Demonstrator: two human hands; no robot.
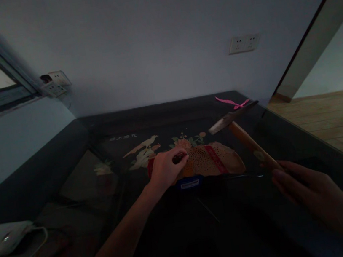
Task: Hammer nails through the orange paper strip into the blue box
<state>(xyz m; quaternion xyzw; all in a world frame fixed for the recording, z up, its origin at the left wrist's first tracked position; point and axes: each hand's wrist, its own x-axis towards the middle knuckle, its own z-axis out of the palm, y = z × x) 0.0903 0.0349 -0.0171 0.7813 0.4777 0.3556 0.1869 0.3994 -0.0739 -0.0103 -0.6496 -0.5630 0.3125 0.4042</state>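
Note:
My right hand (303, 184) is wrapped round the wooden handle of a hammer (252, 145). The hammer is raised, its metal head up and to the left, above the right part of the dark tabletop. My left hand (168, 167) is closed, fingertips pinched together, over a tan, dotted flat piece (200, 162) with a red band (216, 159) across it. Something dark reddish shows inside the curl of the fingers, too dim to name. Just below the dotted piece lies a blue object (190, 183) with a pale label.
The dark table (157, 115) bears a printed bird and flowers. A pink ribbon (235, 104) lies at the back right, behind the hammer head. A white device with a cable (8, 237) sits at the left. Wall sockets (244, 43) are set above the table.

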